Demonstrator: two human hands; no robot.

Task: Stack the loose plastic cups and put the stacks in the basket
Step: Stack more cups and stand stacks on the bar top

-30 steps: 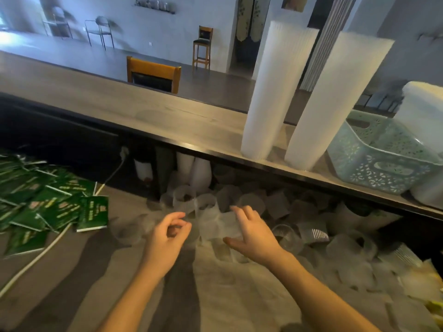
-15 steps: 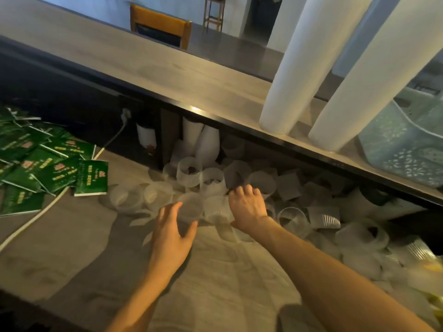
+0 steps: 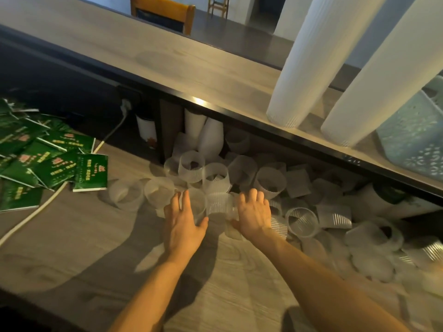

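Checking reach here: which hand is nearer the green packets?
Left. The left hand lies right of the green packets, among the loose cups; the right hand is farther right.

Loose cups (image 3: 271, 182): thin translucent plastic, ribbed walls, frosted look. Tall cup stacks (image 3: 318, 56): matt white, finely ribbed. Basket (image 3: 412, 137): pale green plastic, perforated pattern. Worktop (image 3: 72, 248) and upper counter (image 3: 167, 61): matt grey wood-grain, black edge. Packets (image 3: 91, 172): glossy green.
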